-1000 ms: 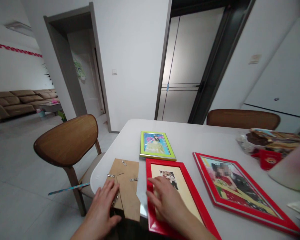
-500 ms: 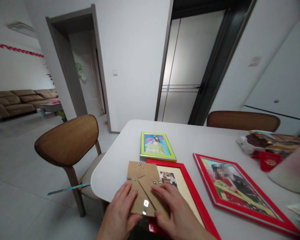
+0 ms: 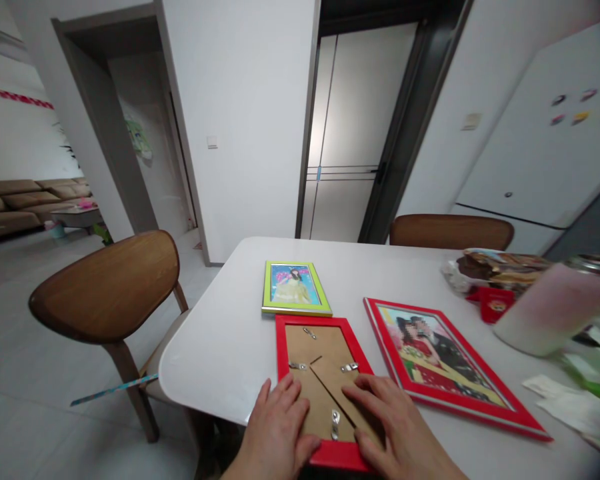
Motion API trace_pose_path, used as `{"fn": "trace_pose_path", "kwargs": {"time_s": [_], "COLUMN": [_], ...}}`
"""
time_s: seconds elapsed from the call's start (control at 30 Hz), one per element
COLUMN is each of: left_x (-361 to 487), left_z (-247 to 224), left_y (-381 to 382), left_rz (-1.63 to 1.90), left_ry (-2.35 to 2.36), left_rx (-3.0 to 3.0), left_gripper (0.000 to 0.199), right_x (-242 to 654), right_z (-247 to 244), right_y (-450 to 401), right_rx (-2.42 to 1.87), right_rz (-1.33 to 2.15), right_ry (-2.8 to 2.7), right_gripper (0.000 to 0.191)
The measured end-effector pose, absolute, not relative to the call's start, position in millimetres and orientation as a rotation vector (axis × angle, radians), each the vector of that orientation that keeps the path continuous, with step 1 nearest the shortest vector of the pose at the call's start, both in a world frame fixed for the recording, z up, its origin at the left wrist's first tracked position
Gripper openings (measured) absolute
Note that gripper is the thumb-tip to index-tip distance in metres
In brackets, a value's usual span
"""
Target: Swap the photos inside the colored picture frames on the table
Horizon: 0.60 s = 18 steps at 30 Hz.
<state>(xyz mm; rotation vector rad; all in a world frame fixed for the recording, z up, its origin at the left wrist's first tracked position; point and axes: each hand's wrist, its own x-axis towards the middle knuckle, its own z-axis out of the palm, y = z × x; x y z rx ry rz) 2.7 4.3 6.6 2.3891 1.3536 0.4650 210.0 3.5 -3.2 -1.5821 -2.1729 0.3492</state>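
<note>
A brown backing board (image 3: 323,381) with metal clips and a dark fold-out line lies inside a red picture frame (image 3: 280,340), which rests face down near the front of the table. My left hand (image 3: 280,430) lies over the board's lower left side and the frame's edge, fingers stretched out. On the opposite side, my right hand (image 3: 393,423) rests its spread fingertips on the board and red border. Both hands are open, pressing flat without gripping. Just beyond is a lime-green framed picture (image 3: 296,288). To the right lies a red framed picture of a couple (image 3: 443,363).
On the white table (image 3: 215,360) stand a pink-white jar (image 3: 550,307), a red packet (image 3: 495,305) and a plastic-wrapped bundle (image 3: 505,267); crumpled tissue (image 3: 570,407) lies at right. Wooden chairs stand left (image 3: 115,290) and behind (image 3: 450,231).
The backing board, held over the red frame and covering its left part, now sits within the frame's border. My hands have moved right with it, and the camera has turned slightly right.
</note>
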Motion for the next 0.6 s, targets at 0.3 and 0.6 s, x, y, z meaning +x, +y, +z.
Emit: {"fn": "trace_pose_path", "kwargs": {"time_s": [0.3,0.6], "left_x": [0.1,-3.3], "left_z": [13.2,1.3], "left_y": [1.4,5.3], "left_rz": [0.359,0.352], "left_ry": [1.191,1.197], "left_rx": [2.374,2.359], "left_gripper": [0.059,0.05], "right_x": [218.3,218.3], "right_z": [-7.2,-10.7], "right_y": [27.1,63.3], "right_rx": [-1.601,-1.733], "right_rz": [0.201,0.07], "right_ry": [-2.11,-2.161], "right_gripper": [0.03,0.026]}}
